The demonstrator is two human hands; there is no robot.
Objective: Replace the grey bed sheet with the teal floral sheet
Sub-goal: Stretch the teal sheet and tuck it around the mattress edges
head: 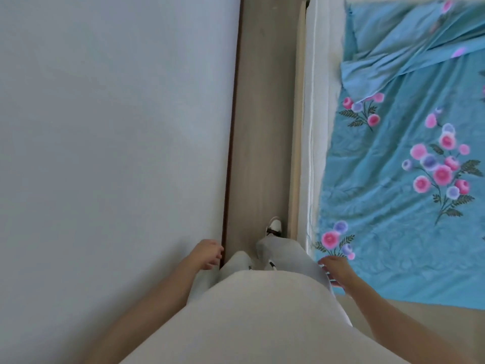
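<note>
Beside the loose, empty right hand [334, 269], the teal floral sheet [399, 179] lies unspread; next, probably grasp its edge; left hand [208, 254] idle.

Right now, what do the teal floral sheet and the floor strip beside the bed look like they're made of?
The teal floral sheet looks like thin woven fabric, perhaps cotton, matte: it creases finely and folds softly at the top. The floor strip looks like wood or wood-look laminate: pale brown with faint lengthwise grain, low sheen.
</note>
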